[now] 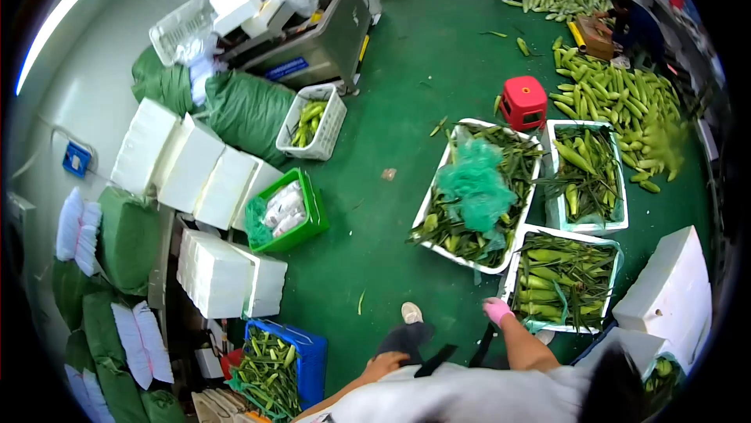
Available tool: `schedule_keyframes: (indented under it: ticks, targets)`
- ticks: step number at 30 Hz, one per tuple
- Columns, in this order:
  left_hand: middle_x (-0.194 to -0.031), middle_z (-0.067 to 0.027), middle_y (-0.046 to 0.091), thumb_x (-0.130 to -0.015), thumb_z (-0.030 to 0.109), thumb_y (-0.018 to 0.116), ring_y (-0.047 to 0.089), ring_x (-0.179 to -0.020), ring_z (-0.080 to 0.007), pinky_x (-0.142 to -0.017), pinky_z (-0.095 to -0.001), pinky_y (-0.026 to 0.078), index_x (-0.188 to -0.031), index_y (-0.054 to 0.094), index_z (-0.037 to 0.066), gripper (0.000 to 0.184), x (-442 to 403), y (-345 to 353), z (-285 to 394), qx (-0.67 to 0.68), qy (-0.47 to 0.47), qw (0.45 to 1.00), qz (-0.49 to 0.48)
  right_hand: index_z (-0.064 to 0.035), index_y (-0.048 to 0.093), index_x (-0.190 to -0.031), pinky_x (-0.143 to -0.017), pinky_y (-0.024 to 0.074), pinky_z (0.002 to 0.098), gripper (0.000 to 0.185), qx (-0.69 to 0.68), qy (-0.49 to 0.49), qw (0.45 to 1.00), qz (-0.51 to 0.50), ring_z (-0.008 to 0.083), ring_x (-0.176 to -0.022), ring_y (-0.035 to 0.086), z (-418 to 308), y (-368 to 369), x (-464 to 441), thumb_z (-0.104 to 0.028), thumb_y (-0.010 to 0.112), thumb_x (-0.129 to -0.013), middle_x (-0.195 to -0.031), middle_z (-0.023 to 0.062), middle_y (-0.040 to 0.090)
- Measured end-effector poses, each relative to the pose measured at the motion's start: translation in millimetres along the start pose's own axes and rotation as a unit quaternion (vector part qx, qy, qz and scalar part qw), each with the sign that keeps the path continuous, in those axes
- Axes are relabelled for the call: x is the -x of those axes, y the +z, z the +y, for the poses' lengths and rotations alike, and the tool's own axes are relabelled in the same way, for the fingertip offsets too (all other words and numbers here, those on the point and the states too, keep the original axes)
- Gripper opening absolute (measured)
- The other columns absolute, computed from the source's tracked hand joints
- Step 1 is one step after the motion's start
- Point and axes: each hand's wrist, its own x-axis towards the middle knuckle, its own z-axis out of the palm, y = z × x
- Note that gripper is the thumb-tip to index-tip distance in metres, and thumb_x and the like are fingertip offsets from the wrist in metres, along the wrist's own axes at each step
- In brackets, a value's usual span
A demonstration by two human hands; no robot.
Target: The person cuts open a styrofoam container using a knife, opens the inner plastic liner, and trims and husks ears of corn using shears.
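Grn floor (368, 204), corn box (510, 276) — R hand (496, 311) nr it, L hand (385, 365) apart, grips unclear.

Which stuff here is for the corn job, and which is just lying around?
Seems part of the job:
- right hand, pink, near the nearest corn box
- nearest corn box
- corn inside it
- green net, probably

Seems just lying around:
- red stool
- green tub
- green sacks

A pale, short-sleeved top (501, 393) is worn, with dark straps (436, 360) seen at its front. The right grip (496, 310) is covered by a pink glove (494, 309). Dark trousers (402, 345) are matched with a light-coloured shoe (411, 313).
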Motion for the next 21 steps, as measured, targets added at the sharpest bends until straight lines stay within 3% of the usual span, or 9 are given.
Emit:
schedule_keyframes:
  ticks: [2,4,10,14,15,16,17,18,21]
  targets:
    - [-0.133,-0.0118,0.06,-0.094,0.023,0.05,0.055,-0.123,-0.0337,-0.104,-0.0395,0.043,-0.134,0.057,0.017,0.042,28,-66,5,0.126,0.003,0.987,0.103,-0.0063,0.068,-0.117,-0.095,0.0506,0.0405,0.042,0.23,-0.093,0.969,-0.015,0.0358,-0.106,0.064,-41,51,2,-0.031,0.06,-0.084,-0.115,0.0178,0.068]
    - [-0.127,-0.011,0.062,-0.093,0.023,0.052,0.056,-0.12,-0.0332,-0.102,-0.0406,0.044,-0.128,0.063,0.015,0.037,57,-96,-25,0.165,-0.022,0.98,0.111,-0.0071,0.07,-0.113,-0.098,0.0489,0.0402,0.042,0.354,-0.066,0.924,-0.126,0.036,-0.112,0.062,-92,73,-1,-0.034,0.059,-0.083,-0.12,0.0173,0.067]
    - [-0.115,-0.0108,0.066,-0.086,0.026,0.061,0.06,-0.109,-0.0338,-0.094,-0.0434,0.048,-0.11,0.07,0.012,0.03,57,-163,-87,0.076,-0.132,0.985,0.078,-0.006,0.065,-0.122,-0.097,0.0482,0.0386,0.042,0.231,-0.13,0.964,-0.017,0.0352,-0.11,0.063,-254,101,11,-0.027,0.059,-0.085,-0.115,0.0194,0.068]
    - [-0.109,-0.015,0.069,-0.082,0.028,0.062,0.063,-0.103,-0.0352,-0.087,-0.0449,0.05,-0.105,0.072,0.011,0.03,4,-218,-122,0.133,-0.175,0.975,0.044,-0.0031,0.068,-0.101,-0.07,0.0496,0.0293,0.022,0.022,-0.011,0.999,-0.035,0.0132,-0.074,0.059,-236,128,-19,-0.019,0.057,-0.091,-0.079,0.0067,0.064]
    - [-0.099,-0.0167,0.071,-0.081,0.028,0.061,0.066,-0.095,-0.0376,-0.081,-0.0472,0.052,-0.101,0.073,0.013,0.028,-10,-240,-123,0.142,-0.213,0.965,0.054,-0.0031,0.069,-0.108,-0.084,0.0504,0.0354,0.031,0.098,-0.003,0.995,-0.017,0.0268,-0.093,0.065,-190,130,-45,-0.023,0.057,-0.087,-0.097,0.0146,0.07]
    - [-0.098,-0.0167,0.071,-0.081,0.028,0.06,0.066,-0.094,-0.0376,-0.08,-0.0473,0.052,-0.1,0.073,0.013,0.028,-26,-262,-129,0.136,-0.222,0.964,0.056,-0.0044,0.07,-0.106,-0.088,0.0498,0.0365,0.03,0.211,0.009,0.978,-0.004,0.0309,-0.098,0.065,-191,128,-40,-0.023,0.054,-0.087,-0.104,0.0167,0.07]
    - [-0.098,-0.0167,0.071,-0.081,0.028,0.06,0.066,-0.094,-0.0377,-0.08,-0.0473,0.052,-0.1,0.073,0.013,0.027,-41,-287,-137,0.122,-0.227,0.965,0.058,-0.0069,0.07,-0.109,-0.091,0.0486,0.036,0.033,0.16,0.134,0.978,0.013,0.0307,-0.105,0.065,-190,132,-34,-0.027,0.055,-0.088,-0.109,0.0149,0.07]
    - [-0.097,-0.0167,0.071,-0.081,0.028,0.06,0.066,-0.093,-0.0378,-0.079,-0.0474,0.052,-0.1,0.073,0.013,0.027,-56,-311,-142,0.108,-0.233,0.965,0.061,-0.0085,0.069,-0.115,-0.093,0.0492,0.0385,0.036,0.269,0.081,0.959,-0.04,0.0276,-0.11,0.064,-131,134,-59,-0.031,0.058,-0.089,-0.115,0.0125,0.068]
    - [-0.095,-0.0168,0.071,-0.08,0.028,0.06,0.067,-0.091,-0.038,-0.077,-0.0475,0.052,-0.098,0.073,0.014,0.026,-118,-395,-149,0.054,-0.246,0.965,0.069,-0.0075,0.07,-0.105,-0.088,0.0511,0.0401,0.028,0.324,0.13,0.933,-0.087,0.0304,-0.101,0.065,-191,107,-74,-0.026,0.06,-0.086,-0.106,0.0134,0.069]
